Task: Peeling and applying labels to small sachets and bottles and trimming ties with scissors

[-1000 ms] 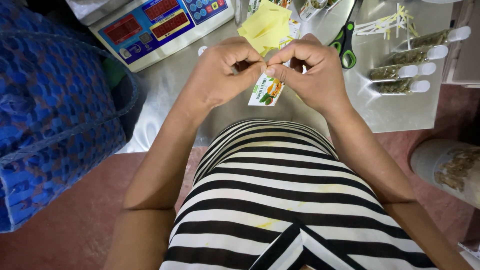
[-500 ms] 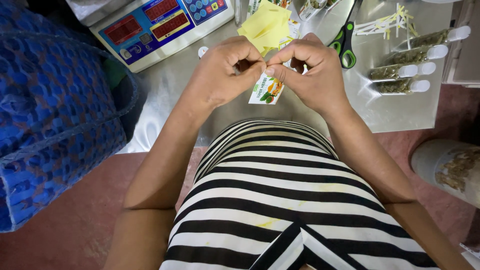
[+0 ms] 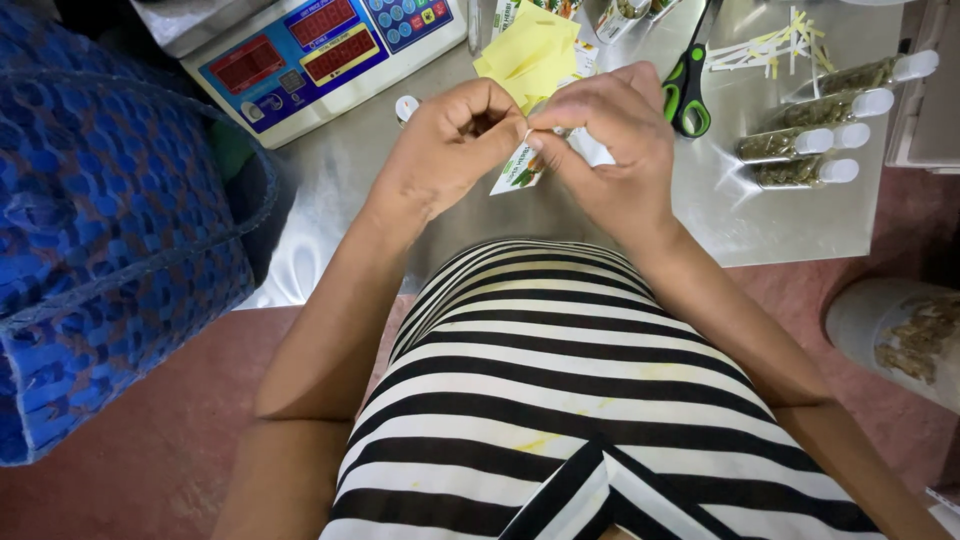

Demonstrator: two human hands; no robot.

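My left hand (image 3: 445,150) and my right hand (image 3: 615,140) meet above a metal tray (image 3: 720,215), fingertips pinched together on a small white printed label (image 3: 520,168). The label hangs down between the thumbs, with a green and orange picture on it. Both hands are closed around its top edge. My striped black and white top (image 3: 560,400) fills the lower part of the view.
A digital scale (image 3: 320,50) with red displays stands at the back left. Yellow paper sheets (image 3: 530,50), green-handled scissors (image 3: 690,85), several filled clear tubes with white caps (image 3: 815,140) and thin paper strips (image 3: 775,45) lie on the tray. A blue patterned bag (image 3: 100,230) sits left; a tub (image 3: 900,335) right.
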